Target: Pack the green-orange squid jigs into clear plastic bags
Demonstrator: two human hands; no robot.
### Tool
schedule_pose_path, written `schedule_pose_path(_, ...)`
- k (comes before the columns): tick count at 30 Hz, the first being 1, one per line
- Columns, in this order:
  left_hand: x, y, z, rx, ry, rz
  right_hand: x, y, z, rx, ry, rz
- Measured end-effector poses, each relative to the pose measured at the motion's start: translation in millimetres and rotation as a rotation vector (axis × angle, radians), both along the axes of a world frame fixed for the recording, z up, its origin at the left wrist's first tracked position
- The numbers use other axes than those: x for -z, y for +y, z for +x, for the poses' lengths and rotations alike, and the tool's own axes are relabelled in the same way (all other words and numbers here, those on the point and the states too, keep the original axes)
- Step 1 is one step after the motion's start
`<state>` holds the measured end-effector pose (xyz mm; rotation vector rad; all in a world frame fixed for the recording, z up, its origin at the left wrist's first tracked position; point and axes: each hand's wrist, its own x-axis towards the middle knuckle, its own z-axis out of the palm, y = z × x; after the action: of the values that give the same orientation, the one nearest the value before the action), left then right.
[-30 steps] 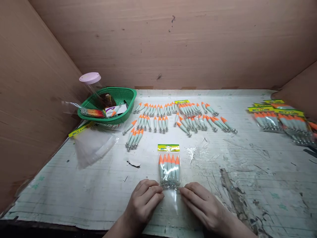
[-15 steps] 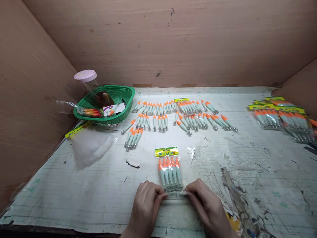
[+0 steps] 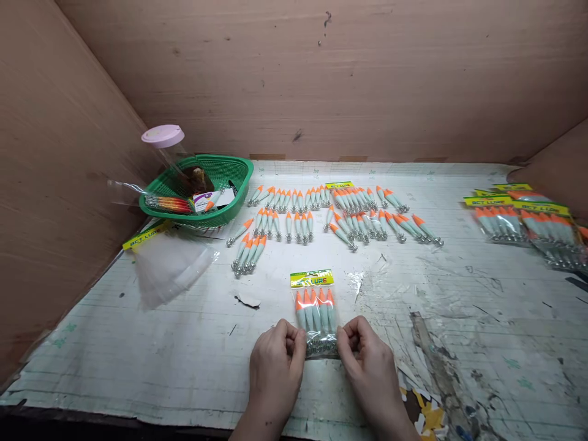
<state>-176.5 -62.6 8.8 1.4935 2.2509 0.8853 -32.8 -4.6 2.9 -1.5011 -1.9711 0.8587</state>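
Observation:
A clear packet of lures (image 3: 315,309) with a yellow-green header card lies on the worktop in front of me; inside are several pale lures with orange tips and metal hooks. My left hand (image 3: 275,367) pinches the packet's lower left corner with curled fingers. My right hand (image 3: 367,364) pinches its lower right corner the same way. The bag's bottom flap is folded up under my fingers.
Several loose orange-tipped lures (image 3: 321,214) lie in rows at the back. A green basket (image 3: 239,174) with a pink-lidded jar (image 3: 163,136) stands back left, empty clear bags (image 3: 169,266) beside it. Filled packets (image 3: 523,220) are piled at the right. Brown board walls enclose the cutting mat (image 3: 482,288).
My hands went from lying flat below the packet to pinching its bottom corners. The loose clear flap at the bottom has been folded up against the hooks.

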Motion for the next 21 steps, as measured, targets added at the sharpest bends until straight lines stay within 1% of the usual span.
schedule_pose_path(2, -2.6, 4.2, -1.9, 0.009, 0.032, -0.017, -0.8, 5.4, -0.1, 0.005, -0.059, 0.045)
schedule_pose_path(4, -5.6, 7.1, -4.4, 0.019, 0.062, 0.002, -1.9, 11.9, 2.3, 0.000, -0.058, 0.091)
schedule_pose_path(5, -7.2, 8.3, -5.5, 0.023, 0.073, 0.006, -2.4, 14.6, 3.7, -0.013, -0.039, 0.088)
schedule_pose_path(7, -10.1, 10.2, -6.5, 0.017, 0.090, -0.025, -3.2, 17.2, 4.3, -0.038, 0.000, 0.034)
schedule_pose_path(9, -11.4, 12.1, -5.9, 0.009, 0.078, -0.068, -2.4, 14.5, 1.2, -0.037, 0.048, -0.032)
schedule_pose_path(11, -11.1, 13.8, -4.3, 0.033, 0.001, -0.058, 0.2, 8.9, -3.1, -0.014, 0.172, -0.101)
schedule_pose_path(13, -11.1, 14.8, -3.5, 0.099, -0.127, 0.007, 1.9, 8.5, -1.4, -0.017, 0.382, -0.217)
schedule_pose_path(14, -11.9, 15.0, -4.1, 0.134, -0.183, 0.038, 0.3, 13.1, 4.5, -0.013, 0.484, -0.275)
schedule_pose_path(15, -13.7, 15.0, -5.7, 0.164, -0.218, 0.062, -4.2, 22.2, 15.3, 0.012, 0.556, -0.313)
schedule_pose_path(16, -16.4, 15.2, -8.3, 0.188, -0.223, 0.073, -12.4, 35.8, 31.2, 0.058, 0.589, -0.314)
schedule_pose_path(17, -19.7, 15.7, -11.9, 0.209, -0.198, 0.077, -24.5, 53.8, 51.9, 0.139, 0.570, -0.279)
schedule_pose_path(18, -23.5, 17.2, -16.5, 0.231, -0.147, 0.080, -40.2, 75.2, 76.6, 0.238, 0.496, -0.192)
schedule_pose_path(19, -27.1, 20.2, -21.5, 0.258, -0.077, 0.087, -58.1, 98.7, 103.6, 0.337, 0.392, -0.053)
schedule_pose_path(20, -30.2, 25.2, -26.5, 0.291, 0.006, 0.102, -77.0, 122.9, 130.9, 0.453, 0.239, 0.098)
schedule_pose_path(21, -32.3, 32.9, -31.0, 0.330, 0.096, 0.125, -95.0, 146.0, 156.4, 0.516, 0.166, 0.157)
